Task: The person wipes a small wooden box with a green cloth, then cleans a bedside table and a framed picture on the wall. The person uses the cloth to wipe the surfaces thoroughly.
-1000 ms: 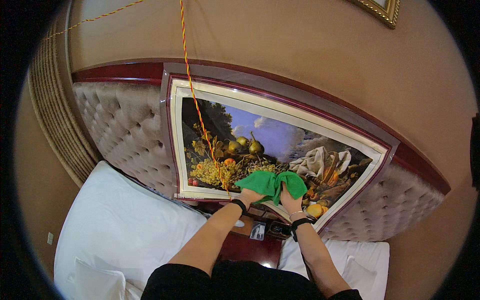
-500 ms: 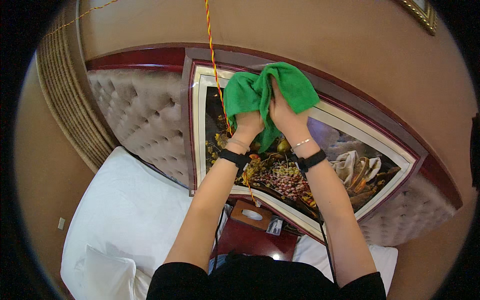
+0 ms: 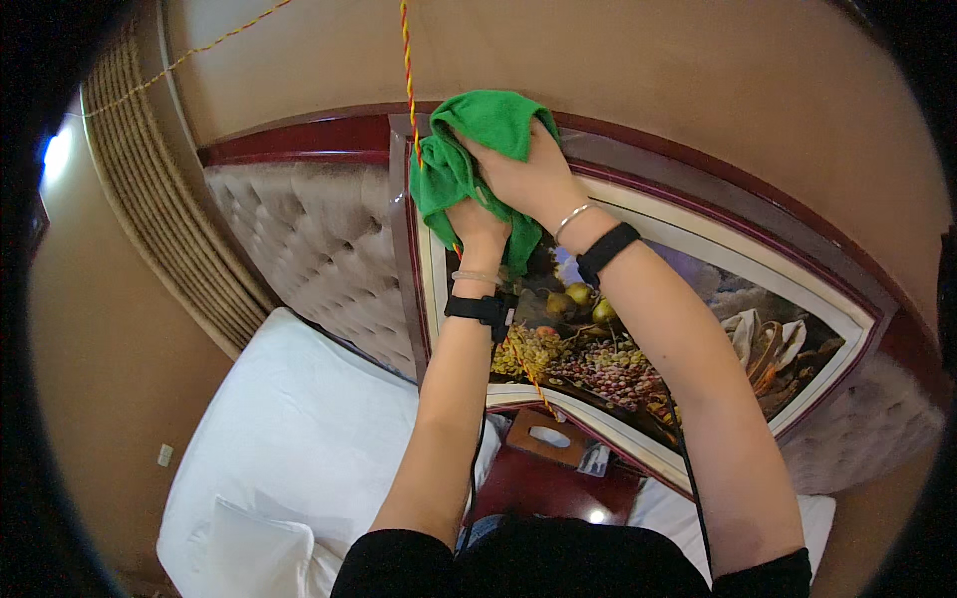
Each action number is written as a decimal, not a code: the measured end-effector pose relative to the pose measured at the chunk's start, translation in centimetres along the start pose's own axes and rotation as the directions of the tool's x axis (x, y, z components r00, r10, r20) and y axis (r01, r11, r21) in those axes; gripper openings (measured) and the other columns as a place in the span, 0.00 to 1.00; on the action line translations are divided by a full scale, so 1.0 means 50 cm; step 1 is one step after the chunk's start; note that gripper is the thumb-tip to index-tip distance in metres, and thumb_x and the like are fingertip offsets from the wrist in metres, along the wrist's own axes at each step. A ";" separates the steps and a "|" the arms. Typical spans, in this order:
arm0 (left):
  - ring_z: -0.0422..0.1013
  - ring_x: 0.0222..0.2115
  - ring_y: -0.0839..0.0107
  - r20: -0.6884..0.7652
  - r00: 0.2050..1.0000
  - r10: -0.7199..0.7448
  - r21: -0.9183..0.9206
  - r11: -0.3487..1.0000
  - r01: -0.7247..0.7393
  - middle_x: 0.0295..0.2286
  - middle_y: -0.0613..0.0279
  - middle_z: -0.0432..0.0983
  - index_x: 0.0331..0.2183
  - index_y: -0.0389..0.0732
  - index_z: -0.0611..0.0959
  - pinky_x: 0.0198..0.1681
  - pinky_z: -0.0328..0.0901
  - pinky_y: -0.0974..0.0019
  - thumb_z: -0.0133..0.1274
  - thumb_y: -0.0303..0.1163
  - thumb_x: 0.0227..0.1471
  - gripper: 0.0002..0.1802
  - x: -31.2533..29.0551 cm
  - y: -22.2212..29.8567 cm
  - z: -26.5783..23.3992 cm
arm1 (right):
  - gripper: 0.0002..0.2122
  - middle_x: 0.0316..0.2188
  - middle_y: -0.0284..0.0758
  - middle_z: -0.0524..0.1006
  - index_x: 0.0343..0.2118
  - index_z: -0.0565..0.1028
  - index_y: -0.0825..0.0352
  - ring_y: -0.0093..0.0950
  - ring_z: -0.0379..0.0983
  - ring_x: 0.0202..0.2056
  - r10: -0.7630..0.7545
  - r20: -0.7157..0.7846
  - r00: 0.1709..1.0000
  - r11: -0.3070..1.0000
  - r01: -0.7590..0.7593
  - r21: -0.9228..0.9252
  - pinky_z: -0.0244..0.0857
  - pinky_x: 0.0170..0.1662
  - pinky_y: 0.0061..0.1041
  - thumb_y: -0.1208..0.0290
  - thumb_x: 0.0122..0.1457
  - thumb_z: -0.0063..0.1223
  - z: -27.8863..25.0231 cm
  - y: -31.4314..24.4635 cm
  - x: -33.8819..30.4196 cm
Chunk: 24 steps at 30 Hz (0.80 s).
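A green cloth (image 3: 488, 120) lies bunched over the upper left corner of a framed still-life picture (image 3: 638, 374), which is set into the headboard. My left hand (image 3: 477, 221) grips the lower left part of the cloth, with most of its fingers covered. Higher up and to the right, my right hand (image 3: 528, 177) holds the upper fold, its fingertips tucked beneath the fabric. Both hands are close together against the top of the frame. Dark bands circle both wrists. A red and yellow twisted cord (image 3: 408, 60) hangs down beside the cloth and passes behind my left wrist.
Tufted padding (image 3: 309, 239) flanks the picture, edged by dark red wood. Below left is a bed with white bedding (image 3: 289, 409). A tissue box (image 3: 546, 439) stands on a dark red bedside table (image 3: 538, 488). Gathered curtains (image 3: 164, 199) hang at the left.
Both hands have carried the cloth leftward along the picture's top edge to its upper left corner. My right hand has risen above the left. The view has shifted slightly.
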<state>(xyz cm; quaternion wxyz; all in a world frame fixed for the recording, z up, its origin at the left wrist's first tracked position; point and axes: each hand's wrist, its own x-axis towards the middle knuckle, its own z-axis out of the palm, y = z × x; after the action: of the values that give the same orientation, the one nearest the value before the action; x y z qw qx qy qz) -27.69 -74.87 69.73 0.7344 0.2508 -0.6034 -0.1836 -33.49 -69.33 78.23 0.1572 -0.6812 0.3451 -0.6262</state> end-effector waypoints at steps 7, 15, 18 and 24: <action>0.63 0.49 0.51 0.069 0.993 -0.096 0.595 0.803 0.036 0.46 0.47 0.69 0.47 0.36 0.72 0.52 0.58 0.55 0.53 0.40 0.47 0.27 -0.069 -0.058 0.018 | 0.14 0.40 0.37 0.77 0.42 0.73 0.70 0.29 0.73 0.43 -0.003 0.034 0.999 0.995 0.006 -0.101 0.65 0.46 0.26 0.68 0.56 0.53 -0.001 0.022 -0.026; 0.66 0.44 0.51 0.209 0.914 -0.347 0.563 0.807 0.178 0.41 0.47 0.71 0.41 0.37 0.75 0.47 0.61 0.54 0.52 0.38 0.46 0.20 -0.446 -0.151 0.042 | 0.21 0.45 0.46 0.74 0.47 0.68 0.74 0.36 0.70 0.47 0.415 0.037 0.909 0.892 -0.398 -0.212 0.61 0.51 0.29 0.66 0.54 0.53 -0.016 0.227 -0.313; 0.67 0.42 0.51 0.354 0.790 -0.501 0.612 0.762 0.210 0.40 0.47 0.72 0.39 0.37 0.77 0.45 0.62 0.54 0.52 0.37 0.46 0.18 -0.635 -0.195 0.005 | 0.19 0.43 0.48 0.74 0.45 0.70 0.73 0.41 0.70 0.47 0.534 -0.044 0.845 0.827 -0.532 -0.182 0.62 0.51 0.31 0.68 0.52 0.54 -0.003 0.283 -0.477; 0.70 0.39 0.50 0.655 0.306 -0.691 0.682 0.715 0.153 0.36 0.47 0.74 0.34 0.38 0.79 0.42 0.65 0.54 0.52 0.36 0.46 0.14 -0.847 -0.205 -0.027 | 0.19 0.45 0.44 0.73 0.47 0.67 0.72 0.39 0.68 0.48 0.778 -0.124 0.616 0.511 -0.735 -0.446 0.62 0.51 0.34 0.70 0.54 0.54 -0.126 0.334 -0.757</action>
<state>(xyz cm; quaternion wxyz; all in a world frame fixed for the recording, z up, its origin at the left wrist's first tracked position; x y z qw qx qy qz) -34.69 -58.70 29.87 0.1327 0.4521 -0.8228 -0.3177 -43.26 -54.60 40.28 0.2659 -0.5066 0.7354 -0.3629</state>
